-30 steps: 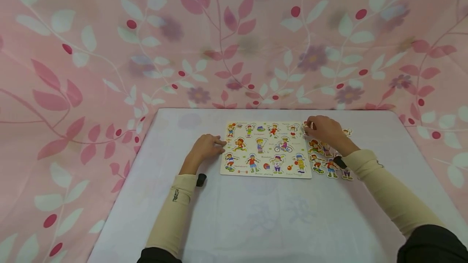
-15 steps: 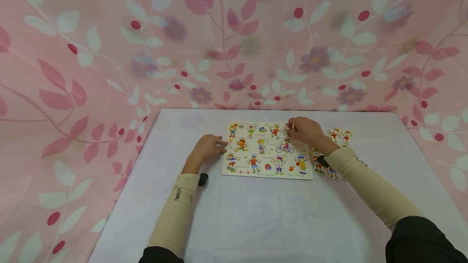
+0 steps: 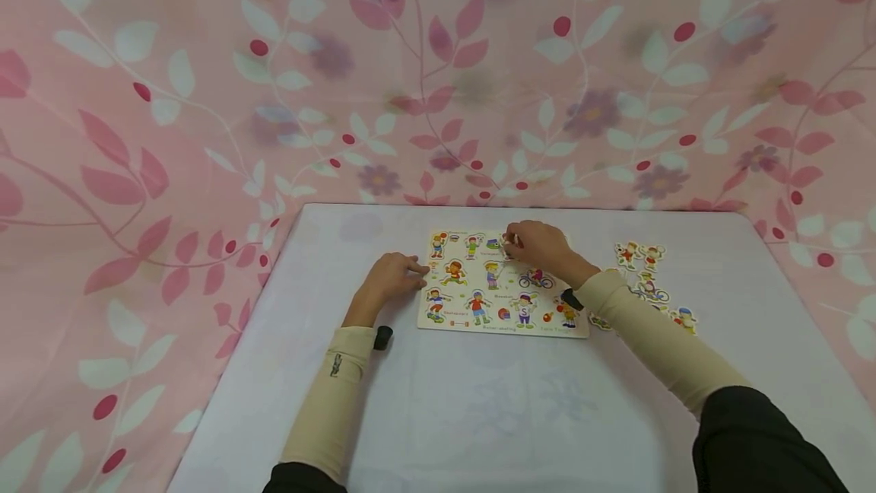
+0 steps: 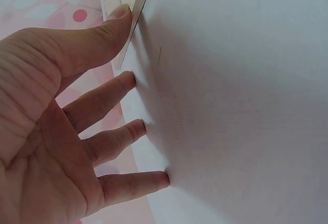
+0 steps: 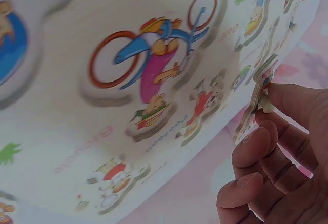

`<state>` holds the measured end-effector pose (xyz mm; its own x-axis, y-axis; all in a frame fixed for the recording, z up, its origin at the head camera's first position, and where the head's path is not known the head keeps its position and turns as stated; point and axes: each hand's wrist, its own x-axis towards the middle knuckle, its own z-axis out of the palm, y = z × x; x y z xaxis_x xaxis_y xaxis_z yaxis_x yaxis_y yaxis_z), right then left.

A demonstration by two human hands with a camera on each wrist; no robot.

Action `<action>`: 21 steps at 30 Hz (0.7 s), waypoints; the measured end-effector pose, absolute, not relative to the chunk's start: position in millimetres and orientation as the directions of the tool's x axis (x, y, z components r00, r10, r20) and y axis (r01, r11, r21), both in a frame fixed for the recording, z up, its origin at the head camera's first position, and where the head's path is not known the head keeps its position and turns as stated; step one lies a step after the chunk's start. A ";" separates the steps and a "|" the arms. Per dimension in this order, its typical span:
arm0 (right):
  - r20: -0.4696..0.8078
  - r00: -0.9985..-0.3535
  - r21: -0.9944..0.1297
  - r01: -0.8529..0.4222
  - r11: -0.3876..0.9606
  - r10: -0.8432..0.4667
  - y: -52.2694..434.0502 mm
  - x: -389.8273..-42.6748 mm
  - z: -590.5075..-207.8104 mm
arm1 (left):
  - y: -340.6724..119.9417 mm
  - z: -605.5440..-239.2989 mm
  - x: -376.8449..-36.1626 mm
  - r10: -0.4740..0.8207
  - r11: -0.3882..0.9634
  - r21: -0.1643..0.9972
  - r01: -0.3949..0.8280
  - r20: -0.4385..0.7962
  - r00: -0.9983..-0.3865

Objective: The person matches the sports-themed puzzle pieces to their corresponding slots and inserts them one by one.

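A flat cream puzzle board (image 3: 448, 291) with recessed pictures of children at sports lies on the white table. My left hand (image 3: 390, 280) is at its left edge. In the left wrist view, the thumb (image 4: 118, 26) touches the board's edge, and the spread, straight fingers rest their tips on the cloth. Over the board's upper part, my right hand (image 3: 543, 248) pinches a puzzle piece (image 5: 251, 114) by its small pale knob (image 5: 265, 103). That piece is tilted nearly edge-on in the right wrist view, near the football recess (image 5: 205, 101). Its picture is mostly hidden.
Right of the board lie several loose puzzle pieces, among them a red-dressed figure (image 3: 626, 254), a bicycle piece (image 3: 649, 287) and a yellow-hatted figure (image 3: 683, 319). My right sleeve (image 3: 657, 326) covers some. A pink floral curtain (image 3: 438, 97) hangs behind the table (image 3: 479, 409).
My right hand has moved left, from the board's right edge to over its upper part, carrying the puzzle piece. More loose pieces show behind it. The left hand stays at the board's edge.
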<state>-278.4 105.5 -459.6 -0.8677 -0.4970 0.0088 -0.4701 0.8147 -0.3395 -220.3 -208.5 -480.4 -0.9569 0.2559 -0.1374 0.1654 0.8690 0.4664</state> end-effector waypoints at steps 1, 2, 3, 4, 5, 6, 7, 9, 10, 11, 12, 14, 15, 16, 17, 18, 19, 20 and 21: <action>0.016 -0.864 -0.339 -0.478 0.810 -0.503 102.9 -279.3 -459.6 | -208.6 -480.1 -220.0 0.254 0.868 0.469 0.162 -0.140 -0.957; 0.020 -0.863 -0.339 -0.482 0.808 -0.505 99.9 -280.3 -459.6 | -208.9 -479.9 -219.9 0.252 0.867 0.473 0.159 -0.141 -0.957; 0.023 -0.861 -0.332 -0.486 0.809 -0.508 96.7 -281.3 -459.6 | -209.3 -479.8 -219.8 0.254 0.867 0.471 0.162 -0.139 -0.957; 0.022 -0.859 -0.329 -0.490 0.807 -0.512 93.3 -282.4 -459.5 | -209.6 -479.7 -219.7 0.254 0.868 0.470 0.162 -0.139 -0.957; 0.020 -0.857 -0.326 -0.493 0.807 -0.516 90.0 -283.6 -459.2 | -210.1 -479.7 -219.7 0.255 0.869 0.467 0.164 -0.137 -0.957; 0.018 -0.854 -0.321 -0.497 0.806 -0.519 86.7 -284.8 -459.7 | -210.7 -479.8 -219.8 0.257 0.870 0.463 0.169 -0.133 -0.957; 0.013 -0.854 -0.320 -0.496 0.807 -0.520 83.3 -285.7 -460.0 | -210.9 -479.8 -219.9 0.254 0.871 0.463 0.165 -0.136 -0.958; 0.005 -0.851 -0.320 -0.500 0.805 -0.526 76.9 -287.5 -460.7 | -211.5 -480.0 -219.9 0.252 0.872 0.461 0.163 -0.137 -0.958; 0.002 -0.848 -0.321 -0.502 0.803 -0.529 74.1 -288.4 -461.7 | -211.6 -480.3 -219.9 0.251 0.873 0.461 0.163 -0.138 -0.958; 0.001 -0.847 -0.322 -0.504 0.802 -0.532 71.8 -289.2 -462.7 | -211.7 -480.6 -220.0 0.252 0.873 0.459 0.164 -0.137 -0.958; -0.001 -0.846 -0.323 -0.504 0.801 -0.533 69.3 -289.9 -463.6 | -211.8 -480.8 -219.9 0.253 0.873 0.459 0.165 -0.138 -0.958; -0.006 -0.845 -0.330 -0.504 0.798 -0.535 63.7 -291.0 -464.9 | -211.8 -481.2 -219.7 0.259 0.872 0.458 0.172 -0.134 -0.957; -0.010 -0.845 -0.331 -0.502 0.799 -0.535 61.0 -291.6 -465.8 | -211.7 -481.5 -219.8 0.263 0.871 0.458 0.177 -0.131 -0.956; -0.016 -0.845 -0.332 -0.500 0.799 -0.535 58.4 -292.2 -466.6 | -211.5 -481.9 -219.9 0.265 0.871 0.458 0.179 -0.130 -0.955; -0.021 -0.844 -0.332 -0.500 0.800 -0.536 55.9 -292.8 -467.2 | -211.2 -482.1 -219.9 0.265 0.870 0.460 0.177 -0.132 -0.955; -0.028 -0.843 -0.333 -0.499 0.800 -0.537 53.5 -293.4 -467.9 | -210.9 -482.1 -220.1 0.264 0.868 0.464 0.176 -0.132 -0.955; -0.033 -0.842 -0.335 -0.498 0.800 -0.539 51.2 -294.1 -468.7 | -210.6 -482.3 -220.2 0.265 0.869 0.463 0.177 -0.133 -0.955; -0.040 -0.841 -0.332 -0.498 0.801 -0.539 49.3 -295.0 -469.5 | -210.2 -482.4 -220.3 0.263 0.870 0.461 0.174 -0.135 -0.955; -0.046 -0.840 -0.329 -0.498 0.802 -0.541 47.6 -296.0 -470.5 | -209.9 -482.5 -220.4 0.263 0.871 0.458 0.175 -0.135 -0.955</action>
